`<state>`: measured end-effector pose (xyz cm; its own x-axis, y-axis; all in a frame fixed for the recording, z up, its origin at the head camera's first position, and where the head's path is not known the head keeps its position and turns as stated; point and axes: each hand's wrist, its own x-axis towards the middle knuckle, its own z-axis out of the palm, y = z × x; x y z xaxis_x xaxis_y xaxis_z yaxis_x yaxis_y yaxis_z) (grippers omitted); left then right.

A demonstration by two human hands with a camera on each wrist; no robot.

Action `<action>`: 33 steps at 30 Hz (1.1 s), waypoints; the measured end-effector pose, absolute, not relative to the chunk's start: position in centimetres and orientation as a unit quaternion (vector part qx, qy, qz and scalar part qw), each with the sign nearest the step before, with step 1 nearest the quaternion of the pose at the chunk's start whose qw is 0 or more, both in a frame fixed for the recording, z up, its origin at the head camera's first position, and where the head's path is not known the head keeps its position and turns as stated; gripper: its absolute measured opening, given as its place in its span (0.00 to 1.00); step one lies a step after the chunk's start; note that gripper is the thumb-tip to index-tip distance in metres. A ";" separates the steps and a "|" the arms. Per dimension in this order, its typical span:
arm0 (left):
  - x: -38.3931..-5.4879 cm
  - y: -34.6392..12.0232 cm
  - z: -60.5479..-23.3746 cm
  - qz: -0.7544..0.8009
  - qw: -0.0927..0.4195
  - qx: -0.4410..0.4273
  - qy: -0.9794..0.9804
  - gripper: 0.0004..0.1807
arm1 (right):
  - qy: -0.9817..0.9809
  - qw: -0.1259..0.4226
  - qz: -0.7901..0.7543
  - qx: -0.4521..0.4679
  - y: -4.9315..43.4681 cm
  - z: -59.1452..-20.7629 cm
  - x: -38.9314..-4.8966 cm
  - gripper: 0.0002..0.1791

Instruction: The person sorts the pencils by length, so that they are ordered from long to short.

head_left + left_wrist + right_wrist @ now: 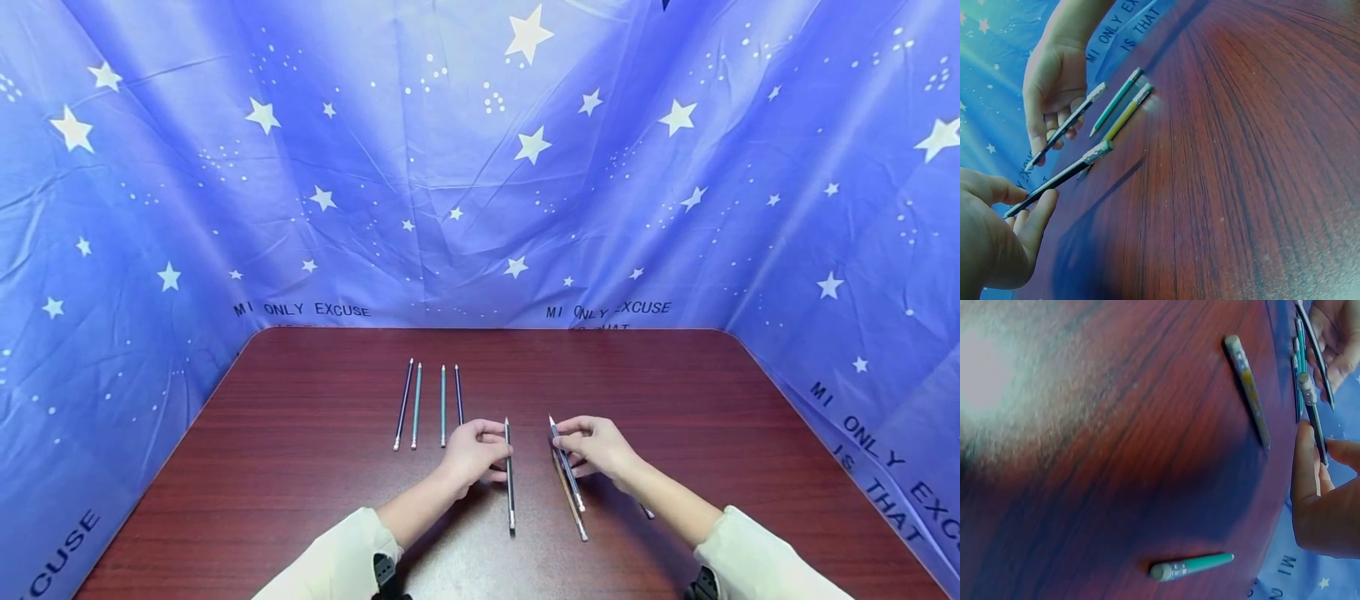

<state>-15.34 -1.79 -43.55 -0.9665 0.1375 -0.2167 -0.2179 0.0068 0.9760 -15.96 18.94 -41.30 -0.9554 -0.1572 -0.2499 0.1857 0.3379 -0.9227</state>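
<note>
Between thumb and fingers my left hand (472, 454) pinches a dark pencil (510, 492), tip pointing away and eraser toward me. To its right, my right hand (600, 450) pinches another dark pencil (573, 483), slanted the same way; in the right wrist view this pencil (1314, 419) is raised off the table. A yellow pencil (1250, 394) lies on the table beside it, partly covered in the head view. A green pencil (1194, 565) lies farther right, mostly hidden under my right forearm in the head view. Left of my left hand lie several teal and dark blue pencils (417, 406).
The pencils lie on a dark red wood-grain table (300, 483) with rounded far corners. Blue star-printed cloth (420, 167) hangs behind the table and along both sides. A black band (385, 571) shows at my left sleeve.
</note>
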 end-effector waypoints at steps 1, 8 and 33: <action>-15.3 -1.8 -43.5 0.706 0.125 -0.030 0.696 0.21 | 0.801 0.152 -0.579 0.007 18.8 -41.4 -16.0 0.20; -15.0 -2.0 -43.1 0.715 0.123 -0.030 0.687 0.21 | 0.788 0.159 -0.595 -0.001 18.1 -41.6 -16.1 0.20; -14.9 -2.7 -43.0 0.729 0.122 -0.036 0.673 0.22 | 0.781 0.154 -0.606 0.003 16.1 -41.7 -15.6 0.21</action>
